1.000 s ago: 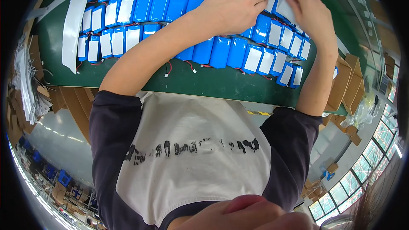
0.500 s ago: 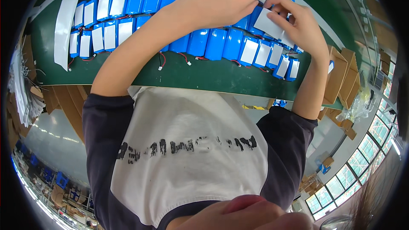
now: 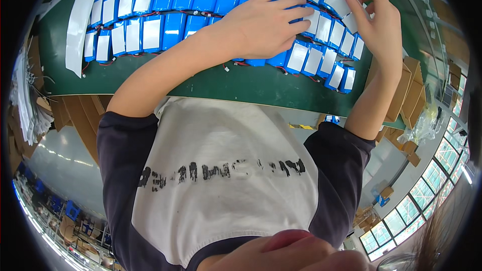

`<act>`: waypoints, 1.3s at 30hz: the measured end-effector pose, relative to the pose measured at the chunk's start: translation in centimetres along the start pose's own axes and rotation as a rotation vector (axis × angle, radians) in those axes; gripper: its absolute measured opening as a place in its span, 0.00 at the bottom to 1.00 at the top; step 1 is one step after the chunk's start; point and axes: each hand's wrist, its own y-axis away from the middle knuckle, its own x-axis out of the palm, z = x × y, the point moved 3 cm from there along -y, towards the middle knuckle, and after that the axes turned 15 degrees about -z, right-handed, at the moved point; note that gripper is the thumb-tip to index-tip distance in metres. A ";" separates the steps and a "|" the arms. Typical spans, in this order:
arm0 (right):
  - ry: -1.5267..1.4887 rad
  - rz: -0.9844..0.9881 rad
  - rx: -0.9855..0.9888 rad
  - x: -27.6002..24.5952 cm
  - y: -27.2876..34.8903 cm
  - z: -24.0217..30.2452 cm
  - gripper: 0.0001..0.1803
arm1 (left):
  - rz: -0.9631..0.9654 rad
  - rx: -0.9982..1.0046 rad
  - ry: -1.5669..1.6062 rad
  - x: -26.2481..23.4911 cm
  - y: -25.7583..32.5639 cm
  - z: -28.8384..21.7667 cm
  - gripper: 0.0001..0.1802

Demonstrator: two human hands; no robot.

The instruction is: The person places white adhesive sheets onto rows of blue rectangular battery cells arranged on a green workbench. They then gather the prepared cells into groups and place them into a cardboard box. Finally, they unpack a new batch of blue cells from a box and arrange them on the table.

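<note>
Blue battery packs (image 3: 321,60) in slanted rows on green tabletop (image 3: 241,83), long axes toward one o'clock; left hand (image 3: 261,27) flat, fingers spread on them; right hand (image 3: 374,22) pinching white label (image 3: 346,7) at two o'clock.

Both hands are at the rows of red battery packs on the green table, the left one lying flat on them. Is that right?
Not quite: the battery packs are blue, not red, many with white labels. The head view shows it. The rest holds: the left hand lies flat on them and the right hand is at the rows on the green table.
</note>
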 end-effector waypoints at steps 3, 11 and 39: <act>-0.120 0.016 -0.057 0.4 0.0 2.2 0.10 | -0.029 -0.008 -0.012 -0.3 0.1 0.0 0.15; -0.279 0.184 -0.146 4.1 -3.3 -0.2 0.09 | -0.034 -0.141 0.060 -6.2 -1.4 4.2 0.11; -0.809 -0.079 0.187 4.8 3.0 -3.6 0.15 | -0.120 -0.476 0.521 -5.7 -1.5 4.8 0.22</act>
